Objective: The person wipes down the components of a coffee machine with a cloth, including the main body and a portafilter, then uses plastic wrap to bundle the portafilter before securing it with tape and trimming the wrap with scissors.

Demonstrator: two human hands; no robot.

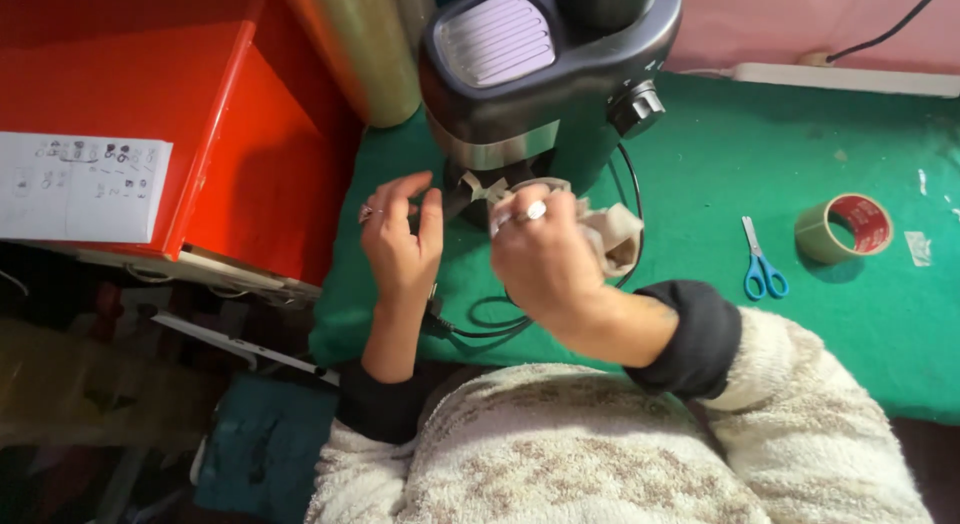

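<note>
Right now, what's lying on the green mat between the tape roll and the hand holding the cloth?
In the head view, blue-handled scissors lie on the green mat between the tape roll and the right hand holding the cloth; otherwise bare mat.

A crumpled beige cloth (pixel 610 234) lies against the black coffee machine's (pixel 545 74) base.
</note>
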